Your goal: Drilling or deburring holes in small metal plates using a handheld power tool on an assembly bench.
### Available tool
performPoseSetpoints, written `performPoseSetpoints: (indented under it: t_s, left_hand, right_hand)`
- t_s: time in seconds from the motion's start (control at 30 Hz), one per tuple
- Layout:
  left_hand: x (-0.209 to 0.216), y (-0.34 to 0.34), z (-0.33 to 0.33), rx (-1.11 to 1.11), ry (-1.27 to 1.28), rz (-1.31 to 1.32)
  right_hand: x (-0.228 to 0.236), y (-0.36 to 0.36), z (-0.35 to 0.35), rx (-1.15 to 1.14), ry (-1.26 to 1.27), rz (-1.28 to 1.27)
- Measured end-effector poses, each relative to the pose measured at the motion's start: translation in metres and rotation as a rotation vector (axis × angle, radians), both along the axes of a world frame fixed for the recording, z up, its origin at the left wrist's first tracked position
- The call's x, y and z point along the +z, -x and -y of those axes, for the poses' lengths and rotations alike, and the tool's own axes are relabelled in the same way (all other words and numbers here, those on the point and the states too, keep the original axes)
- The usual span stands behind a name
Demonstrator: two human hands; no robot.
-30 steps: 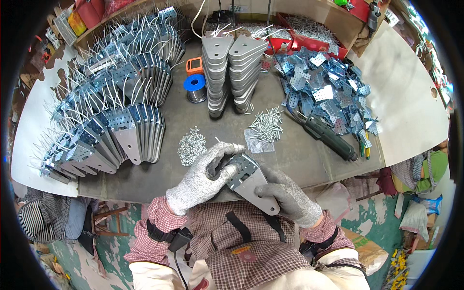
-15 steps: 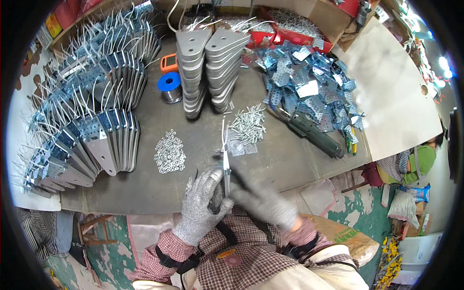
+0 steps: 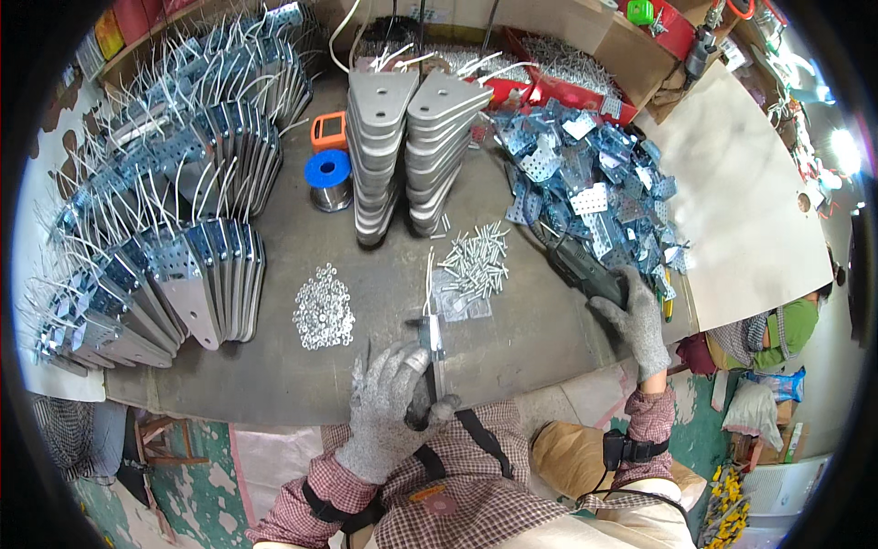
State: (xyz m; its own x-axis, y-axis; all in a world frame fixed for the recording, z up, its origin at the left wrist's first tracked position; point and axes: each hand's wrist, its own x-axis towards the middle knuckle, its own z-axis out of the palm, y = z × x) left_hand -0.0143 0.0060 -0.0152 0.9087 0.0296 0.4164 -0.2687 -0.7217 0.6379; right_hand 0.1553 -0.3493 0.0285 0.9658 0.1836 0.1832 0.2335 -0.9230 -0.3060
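Observation:
My left hand point(image 3: 389, 403), in a grey glove, grips a grey metal bracket point(image 3: 436, 346) stood on edge at the table's near side, with white wires rising from its far end. Off to the right, my gloved right hand point(image 3: 638, 325) is closed round the rear end of a dark green electric screwdriver point(image 3: 583, 267), which lies beside a heap of bluish perforated plates point(image 3: 590, 174). Past the held bracket is a pile of screws point(image 3: 477, 261) with a small clear plastic bag point(image 3: 468, 306). Small metal nuts point(image 3: 323, 309) lie heaped to the left.
Two stacks of grey triangular plates point(image 3: 380, 114) stand at the table's middle back. Beside them are a blue-topped solder spool point(image 3: 328, 174) and an orange device point(image 3: 328, 131). Rows of wired brackets point(image 3: 192, 274) fill the left. Red bins point(image 3: 604, 96) of small parts line the back.
My right hand has left the bracket and moved right onto the electric screwdriver. My left hand keeps the bracket, now slightly nearer me in the picture. The whole view has shifted a little.

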Motion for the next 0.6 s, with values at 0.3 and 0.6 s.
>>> performPoseSetpoints:
  t_s: [0.3, 0.6]
  left_hand:
    - [0.007, -0.002, 0.003, 0.002, 0.017, -0.014]
    - [0.002, -0.001, 0.003, 0.007, 0.016, -0.115]
  right_hand:
    - [0.018, 0.006, -0.04, 0.061, -1.581, -0.23]
    - [-0.033, 0.025, -0.163, 0.662, -2.648, -0.378]
